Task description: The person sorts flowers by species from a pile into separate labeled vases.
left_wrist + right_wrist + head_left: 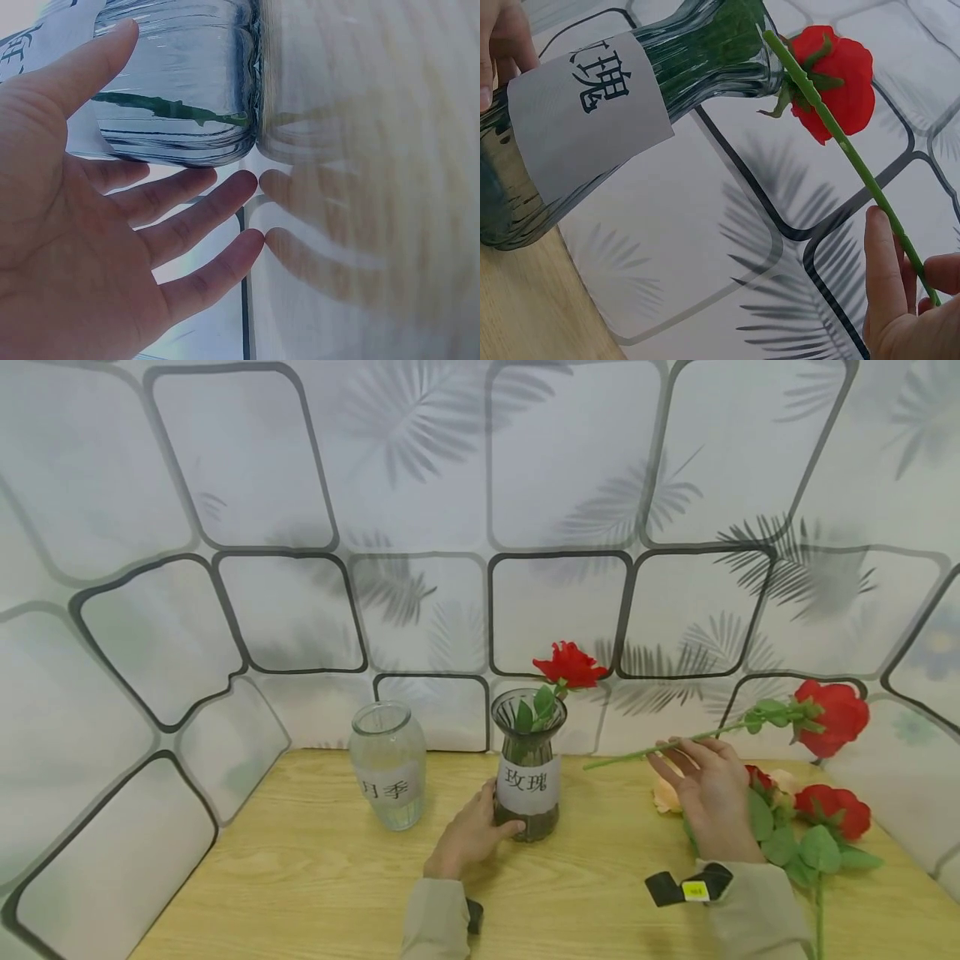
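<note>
A dark glass vase (528,828) with a white label of Chinese characters stands upright on the wooden table. One red rose (570,665) leans out over its rim, and its green stem (169,106) shows through the glass. My left hand (468,835) holds the vase low on its left side, thumb across the front, other fingers spread beside and behind. To the right of the vase, my right hand (712,789) pinches the green stem of a second red rose (831,718). That stem slants in the air, its cut end toward the vase, its bloom to the right.
Left of the dark vase stands a clear glass vase (408,743), also labelled. Beneath and beyond my right forearm lie more flowers, including a red bloom (847,817), a peach bloom (664,795) and green leaves (819,850). A patterned white backdrop (420,610) rises behind the table.
</note>
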The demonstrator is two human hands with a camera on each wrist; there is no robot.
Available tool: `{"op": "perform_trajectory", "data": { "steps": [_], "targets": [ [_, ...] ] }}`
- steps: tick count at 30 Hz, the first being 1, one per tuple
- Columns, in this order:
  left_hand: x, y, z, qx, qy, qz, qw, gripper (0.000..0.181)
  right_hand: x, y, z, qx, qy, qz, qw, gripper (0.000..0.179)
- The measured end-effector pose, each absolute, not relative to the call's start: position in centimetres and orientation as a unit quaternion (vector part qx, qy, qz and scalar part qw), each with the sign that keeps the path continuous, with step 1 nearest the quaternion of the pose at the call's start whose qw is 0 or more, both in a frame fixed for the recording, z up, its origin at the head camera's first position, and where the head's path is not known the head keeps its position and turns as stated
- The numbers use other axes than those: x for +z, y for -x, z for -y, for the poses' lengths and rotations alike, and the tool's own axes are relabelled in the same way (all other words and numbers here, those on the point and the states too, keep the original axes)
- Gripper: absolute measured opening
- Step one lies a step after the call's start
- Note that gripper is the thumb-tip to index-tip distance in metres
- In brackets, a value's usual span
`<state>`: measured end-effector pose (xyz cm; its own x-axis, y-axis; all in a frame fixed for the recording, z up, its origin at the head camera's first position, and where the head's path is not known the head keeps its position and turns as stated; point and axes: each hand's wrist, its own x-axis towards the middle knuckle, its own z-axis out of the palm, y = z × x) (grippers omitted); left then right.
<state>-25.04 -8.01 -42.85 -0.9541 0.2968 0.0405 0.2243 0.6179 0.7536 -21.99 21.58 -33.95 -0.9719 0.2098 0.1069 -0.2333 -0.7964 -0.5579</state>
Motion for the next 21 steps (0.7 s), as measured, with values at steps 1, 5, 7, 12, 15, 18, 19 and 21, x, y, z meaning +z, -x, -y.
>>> {"op": "perform_trajectory", "data": {
  "steps": [1, 5, 7, 12, 15, 18, 19, 21],
  "targets": [
    [-42.9, 25.0, 8.0, 0.411, -0.145, -0.899, 0.044, 0.088, -33.9, 22.0, -21.5, 0.948, -0.018, 0.295, 0.119, 0.016],
    [-42.8, 25.0, 8.0, 0.410, -0.145, -0.900, 0.042, 0.087, -33.5, 22.3, -21.0, 0.948, -0.008, 0.294, 0.123, 0.018],
    [-42.8, 25.0, 7.9, 0.409, -0.145, -0.900, 0.041, 0.087, -33.3, 22.3, -20.7, 0.947, -0.007, 0.296, 0.122, 0.017],
    [-42.8, 25.1, 7.9, 0.409, -0.145, -0.900, 0.042, 0.087, -32.8, 22.4, -20.0, 0.946, -0.010, 0.300, 0.125, 0.015],
    [-42.8, 25.1, 7.9, 0.410, -0.142, -0.900, 0.042, 0.087, -32.5, 22.5, -19.6, 0.944, -0.010, 0.302, 0.129, 0.014],
    [-42.8, 25.1, 7.9, 0.409, -0.140, -0.901, 0.041, 0.087, -32.1, 22.6, -19.2, 0.943, -0.003, 0.305, 0.134, 0.016],
    [-42.8, 25.1, 7.9, 0.409, -0.139, -0.901, 0.041, 0.087, -32.0, 22.7, -19.1, 0.942, -0.001, 0.306, 0.135, 0.016],
    [-42.9, 25.1, 7.9, 0.408, -0.139, -0.902, 0.041, 0.087, -31.9, 22.8, -18.9, 0.941, 0.004, 0.308, 0.138, 0.017]
  ]
}}
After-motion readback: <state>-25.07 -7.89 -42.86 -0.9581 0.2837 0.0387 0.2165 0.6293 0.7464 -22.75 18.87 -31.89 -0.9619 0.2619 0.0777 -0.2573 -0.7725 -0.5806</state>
